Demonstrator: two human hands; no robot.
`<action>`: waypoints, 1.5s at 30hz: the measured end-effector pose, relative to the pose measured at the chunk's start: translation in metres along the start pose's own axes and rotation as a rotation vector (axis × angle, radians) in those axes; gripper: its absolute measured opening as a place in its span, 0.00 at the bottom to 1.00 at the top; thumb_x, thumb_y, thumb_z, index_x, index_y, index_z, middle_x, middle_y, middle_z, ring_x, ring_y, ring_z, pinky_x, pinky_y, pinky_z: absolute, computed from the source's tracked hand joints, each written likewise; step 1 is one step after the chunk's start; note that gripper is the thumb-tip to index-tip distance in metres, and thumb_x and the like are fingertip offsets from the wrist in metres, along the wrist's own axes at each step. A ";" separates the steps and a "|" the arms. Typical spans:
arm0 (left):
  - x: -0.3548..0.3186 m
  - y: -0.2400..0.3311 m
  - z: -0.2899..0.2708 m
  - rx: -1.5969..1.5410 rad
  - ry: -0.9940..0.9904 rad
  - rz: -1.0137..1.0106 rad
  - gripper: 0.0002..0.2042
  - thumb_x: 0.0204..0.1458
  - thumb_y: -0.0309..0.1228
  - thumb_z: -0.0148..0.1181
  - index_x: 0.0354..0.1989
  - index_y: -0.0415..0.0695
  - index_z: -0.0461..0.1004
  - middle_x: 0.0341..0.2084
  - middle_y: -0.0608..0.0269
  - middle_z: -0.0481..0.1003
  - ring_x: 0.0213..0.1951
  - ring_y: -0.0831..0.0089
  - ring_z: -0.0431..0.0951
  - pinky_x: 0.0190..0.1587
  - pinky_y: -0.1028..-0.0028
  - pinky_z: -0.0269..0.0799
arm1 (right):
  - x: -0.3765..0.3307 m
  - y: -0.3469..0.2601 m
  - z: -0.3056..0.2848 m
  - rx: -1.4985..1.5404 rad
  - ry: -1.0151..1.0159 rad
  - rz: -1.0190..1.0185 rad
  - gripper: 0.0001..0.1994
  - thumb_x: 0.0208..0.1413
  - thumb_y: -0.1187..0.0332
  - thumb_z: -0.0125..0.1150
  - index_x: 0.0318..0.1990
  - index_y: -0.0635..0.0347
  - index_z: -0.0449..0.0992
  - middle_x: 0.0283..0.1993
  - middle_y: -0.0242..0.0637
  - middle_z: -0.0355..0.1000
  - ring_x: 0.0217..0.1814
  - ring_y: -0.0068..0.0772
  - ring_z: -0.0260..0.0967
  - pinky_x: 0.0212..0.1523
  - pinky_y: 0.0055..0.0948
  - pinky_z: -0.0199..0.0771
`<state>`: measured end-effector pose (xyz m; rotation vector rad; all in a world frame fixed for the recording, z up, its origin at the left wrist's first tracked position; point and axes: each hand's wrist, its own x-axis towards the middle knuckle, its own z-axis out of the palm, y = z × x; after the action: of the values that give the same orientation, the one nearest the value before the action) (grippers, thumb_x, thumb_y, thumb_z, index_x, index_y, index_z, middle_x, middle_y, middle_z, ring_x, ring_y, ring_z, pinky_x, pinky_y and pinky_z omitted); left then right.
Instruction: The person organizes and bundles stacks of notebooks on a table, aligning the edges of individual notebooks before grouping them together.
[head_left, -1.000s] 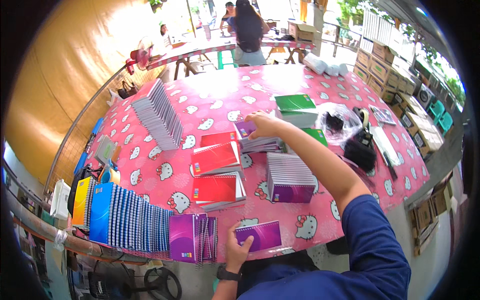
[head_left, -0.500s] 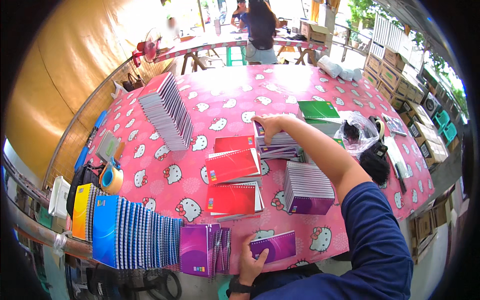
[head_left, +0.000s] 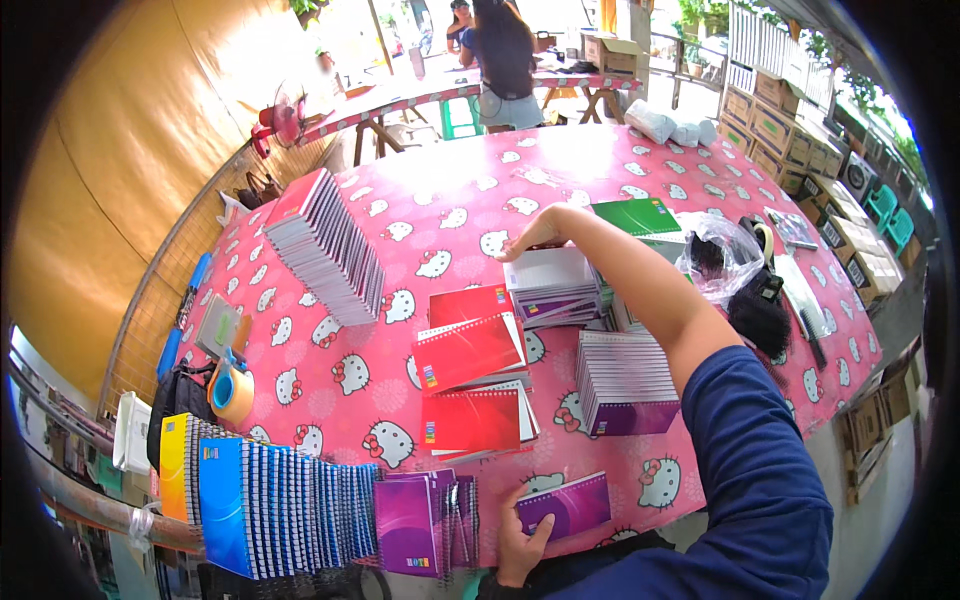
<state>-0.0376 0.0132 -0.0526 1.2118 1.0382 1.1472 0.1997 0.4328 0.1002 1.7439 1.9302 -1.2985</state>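
My left hand point(head_left: 524, 540) is closed on a purple spiral notebook point(head_left: 572, 508) at the table's near edge, thumb on the cover. My right arm reaches far across the table. My right hand point(head_left: 536, 236) is closed at the far left edge of a notebook point(head_left: 550, 268) whose pale side faces up, on top of a stack of purple notebooks point(head_left: 556, 308); its thumb is hidden. Nearer stands another purple stack point(head_left: 630, 385), spirals facing up. Red notebooks point(head_left: 470, 352) lie in overlapping piles left of it. Several purple notebooks point(head_left: 408, 522) stand leaning beside my left hand.
Blue notebooks point(head_left: 225, 508) and yellow ones point(head_left: 176, 468) line the near left edge. A tall red-covered stack point(head_left: 325, 250) leans at far left. Green notebooks point(head_left: 640, 217), a clear plastic bag point(head_left: 722, 250) and tape rolls point(head_left: 232, 390) lie around. People stand at a farther table.
The purple cover under my right hand no longer shows; a pale surface is there instead. My right hand has risen slightly. My left hand keeps its notebook while the view shifts a little.
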 end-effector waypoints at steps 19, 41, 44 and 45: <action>0.000 -0.007 -0.003 0.024 0.035 -0.018 0.27 0.46 0.26 0.63 0.54 0.35 0.61 0.44 0.53 0.69 0.45 0.68 0.72 0.50 0.71 0.67 | 0.006 0.009 -0.009 0.019 -0.095 0.024 0.28 0.41 0.53 0.71 0.47 0.63 0.71 0.39 0.40 0.75 0.36 0.36 0.75 0.37 0.37 0.74; -0.001 -0.007 -0.003 0.056 0.035 0.004 0.27 0.47 0.25 0.62 0.55 0.35 0.59 0.44 0.53 0.70 0.45 0.69 0.72 0.49 0.72 0.68 | 0.000 0.027 -0.022 0.279 -0.052 -0.136 0.25 0.38 0.71 0.71 0.47 0.67 0.71 0.42 0.44 0.75 0.40 0.36 0.75 0.43 0.35 0.76; 0.000 -0.004 -0.004 0.071 0.049 0.005 0.28 0.46 0.24 0.62 0.56 0.36 0.58 0.44 0.54 0.69 0.45 0.69 0.72 0.50 0.72 0.67 | -0.017 0.023 -0.022 0.512 -0.162 -0.499 0.27 0.34 0.74 0.71 0.47 0.68 0.69 0.42 0.43 0.75 0.41 0.35 0.75 0.44 0.33 0.76; -0.001 -0.001 -0.003 0.045 0.050 -0.011 0.28 0.46 0.23 0.62 0.56 0.36 0.57 0.44 0.54 0.69 0.45 0.70 0.72 0.50 0.72 0.67 | -0.022 0.024 -0.021 0.542 -0.121 -0.588 0.28 0.34 0.74 0.71 0.47 0.67 0.69 0.42 0.42 0.75 0.41 0.35 0.74 0.45 0.33 0.75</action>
<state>-0.0405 0.0124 -0.0535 1.2167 1.1121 1.1557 0.2349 0.4309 0.1166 1.2554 2.2531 -2.2427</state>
